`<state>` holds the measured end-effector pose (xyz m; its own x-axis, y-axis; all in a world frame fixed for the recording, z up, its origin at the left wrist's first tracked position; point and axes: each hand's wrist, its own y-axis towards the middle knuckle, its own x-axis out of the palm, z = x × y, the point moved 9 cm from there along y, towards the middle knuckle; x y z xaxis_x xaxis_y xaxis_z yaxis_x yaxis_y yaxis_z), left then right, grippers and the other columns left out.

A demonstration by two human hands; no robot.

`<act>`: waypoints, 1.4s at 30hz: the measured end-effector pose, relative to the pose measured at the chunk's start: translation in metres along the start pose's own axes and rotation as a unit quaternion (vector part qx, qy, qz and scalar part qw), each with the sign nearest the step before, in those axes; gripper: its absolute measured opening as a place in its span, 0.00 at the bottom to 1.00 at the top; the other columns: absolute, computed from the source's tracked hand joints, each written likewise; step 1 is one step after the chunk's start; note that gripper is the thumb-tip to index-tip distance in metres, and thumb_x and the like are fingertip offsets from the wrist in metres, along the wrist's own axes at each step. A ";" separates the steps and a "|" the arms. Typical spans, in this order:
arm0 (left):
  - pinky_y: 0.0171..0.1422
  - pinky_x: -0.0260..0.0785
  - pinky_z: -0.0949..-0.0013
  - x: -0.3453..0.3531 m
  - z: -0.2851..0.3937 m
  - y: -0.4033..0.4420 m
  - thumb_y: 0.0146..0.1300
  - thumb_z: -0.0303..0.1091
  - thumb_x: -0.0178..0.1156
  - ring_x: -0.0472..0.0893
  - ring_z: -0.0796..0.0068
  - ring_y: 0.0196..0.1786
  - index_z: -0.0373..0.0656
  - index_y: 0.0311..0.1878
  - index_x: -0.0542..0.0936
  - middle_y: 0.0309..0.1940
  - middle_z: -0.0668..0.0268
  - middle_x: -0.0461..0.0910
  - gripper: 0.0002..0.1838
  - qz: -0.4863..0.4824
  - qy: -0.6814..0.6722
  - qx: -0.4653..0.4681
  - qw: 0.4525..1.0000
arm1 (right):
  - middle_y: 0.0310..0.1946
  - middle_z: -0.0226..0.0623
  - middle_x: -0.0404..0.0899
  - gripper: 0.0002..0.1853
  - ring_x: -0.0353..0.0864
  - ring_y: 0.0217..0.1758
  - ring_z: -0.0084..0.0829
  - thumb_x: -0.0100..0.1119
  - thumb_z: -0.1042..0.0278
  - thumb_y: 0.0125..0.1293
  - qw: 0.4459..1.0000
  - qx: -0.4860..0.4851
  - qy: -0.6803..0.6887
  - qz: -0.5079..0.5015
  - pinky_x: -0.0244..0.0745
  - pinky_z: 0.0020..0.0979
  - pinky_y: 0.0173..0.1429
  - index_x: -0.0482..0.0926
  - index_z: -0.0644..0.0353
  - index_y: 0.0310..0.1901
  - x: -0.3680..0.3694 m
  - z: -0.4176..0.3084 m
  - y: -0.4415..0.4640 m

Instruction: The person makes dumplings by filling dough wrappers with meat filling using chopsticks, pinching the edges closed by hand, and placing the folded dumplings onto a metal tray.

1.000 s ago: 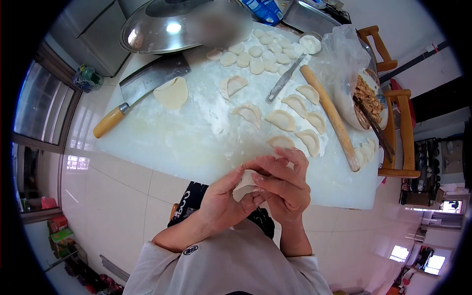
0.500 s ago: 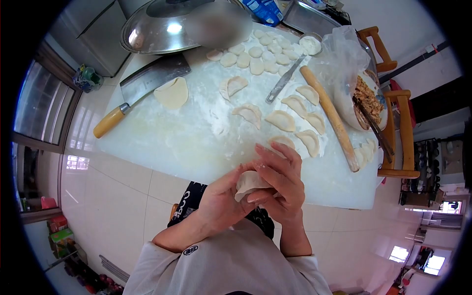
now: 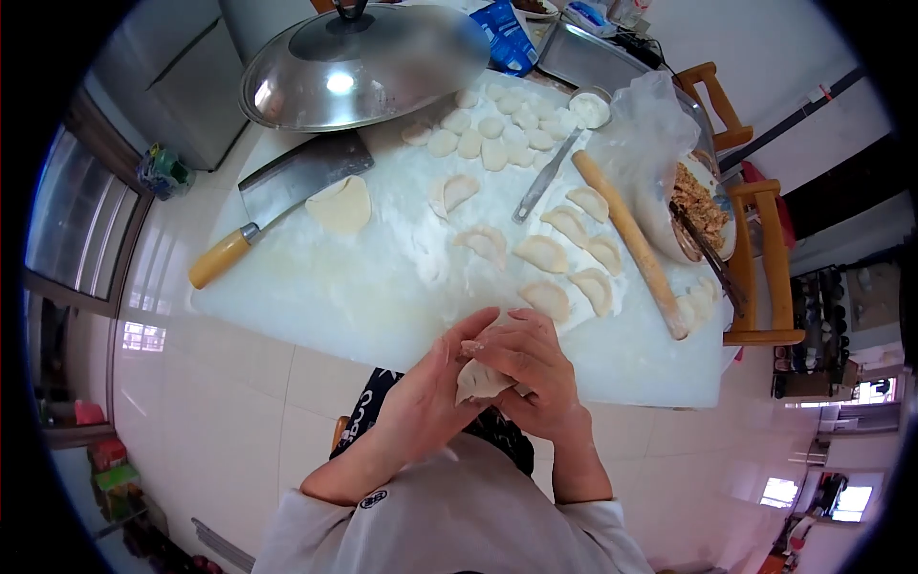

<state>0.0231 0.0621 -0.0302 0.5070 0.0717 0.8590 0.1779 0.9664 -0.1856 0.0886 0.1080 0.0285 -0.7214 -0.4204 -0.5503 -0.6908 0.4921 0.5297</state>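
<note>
Between my two hands, just in front of the near edge of the white board, is a folded dumpling (image 3: 481, 383). My left hand (image 3: 426, 392) cups it from the left, its fingers partly hidden. From the right, my right hand (image 3: 537, 378) closes over it, thumb and fingers pinching the upper edge. Beyond them on the floured board (image 3: 325, 287) lie several shaped dumplings, the nearest dumpling (image 3: 544, 300) just past my fingertips. A flat round wrapper (image 3: 340, 205) rests by the cleaver (image 3: 306, 172).
Several flattened dough pieces (image 3: 492, 153) lie toward the back, near a large pan lid (image 3: 316, 86). A ladle of flour (image 3: 589, 111), a metal spatula (image 3: 549, 178) and a rolling pin (image 3: 631, 244) lie to the right. Chopsticks (image 3: 710, 253) lean in the bowl of filling (image 3: 701, 212).
My hands have turned around the dumpling, and the right fingers have curled in closer to its edge. The camera's view has shifted slightly, so the board appears lower.
</note>
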 end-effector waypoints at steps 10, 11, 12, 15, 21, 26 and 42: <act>0.72 0.54 0.60 -0.002 0.026 -0.010 0.71 0.53 0.47 0.62 0.66 0.71 0.38 0.73 0.51 0.69 0.59 0.60 0.37 -0.027 0.045 0.075 0.996 | 0.43 0.36 0.81 0.26 0.78 0.47 0.40 0.63 0.83 0.44 0.995 0.066 0.026 -0.064 0.69 0.38 0.56 0.80 0.57 0.49 0.003 -0.002 0.029; 0.72 0.54 0.60 -0.004 0.030 -0.011 0.71 0.53 0.47 0.62 0.66 0.71 0.38 0.73 0.51 0.69 0.59 0.60 0.37 -0.030 0.043 0.080 0.995 | 0.43 0.36 0.81 0.26 0.78 0.47 0.40 0.63 0.83 0.44 0.996 0.062 0.022 -0.067 0.69 0.38 0.56 0.80 0.57 0.49 0.003 -0.003 0.037; 0.74 0.52 0.60 -0.008 0.039 -0.014 0.71 0.47 0.48 0.61 0.67 0.71 0.37 0.72 0.54 0.69 0.59 0.60 0.33 -0.026 0.053 0.116 0.991 | 0.43 0.37 0.81 0.24 0.79 0.47 0.41 0.63 0.82 0.46 0.994 0.085 0.013 -0.062 0.71 0.37 0.53 0.80 0.58 0.49 0.003 0.002 0.045; 0.76 0.50 0.60 -0.025 0.064 -0.023 0.71 0.38 0.49 0.61 0.67 0.72 0.36 0.68 0.59 0.68 0.58 0.63 0.27 0.018 0.084 0.201 0.976 | 0.41 0.40 0.81 0.20 0.79 0.45 0.43 0.64 0.78 0.50 0.992 0.118 -0.003 -0.044 0.73 0.36 0.49 0.80 0.61 0.48 0.008 0.008 0.067; 0.76 0.53 0.59 -0.054 0.102 -0.049 0.71 0.30 0.46 0.65 0.64 0.69 0.33 0.60 0.66 0.63 0.54 0.68 0.17 0.097 0.051 0.315 0.943 | 0.39 0.38 0.82 0.14 0.78 0.42 0.36 0.67 0.72 0.53 0.984 0.103 -0.137 -0.035 0.69 0.33 0.49 0.82 0.60 0.43 0.033 0.027 0.098; 0.74 0.59 0.57 -0.068 0.104 -0.055 0.70 0.27 0.46 0.70 0.59 0.66 0.33 0.57 0.68 0.57 0.52 0.73 0.15 0.111 0.046 0.325 0.938 | 0.38 0.36 0.80 0.09 0.74 0.44 0.39 0.65 0.66 0.53 0.961 0.022 -0.273 -0.029 0.63 0.37 0.52 0.83 0.59 0.36 0.041 0.010 0.114; 0.77 0.52 0.57 -0.067 0.105 -0.051 0.71 0.27 0.46 0.67 0.61 0.68 0.31 0.58 0.68 0.59 0.51 0.71 0.15 0.061 0.047 0.308 0.948 | 0.35 0.47 0.76 0.19 0.78 0.39 0.38 0.68 0.69 0.55 0.964 0.202 -0.131 -0.112 0.72 0.34 0.43 0.68 0.66 0.43 0.120 0.089 0.189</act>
<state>-0.1086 0.0338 -0.0282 0.5709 0.1986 0.7967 -0.3984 0.9154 0.0573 -0.1239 0.2182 0.0051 -0.4821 -0.3701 -0.7941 -0.7149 0.6901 0.1123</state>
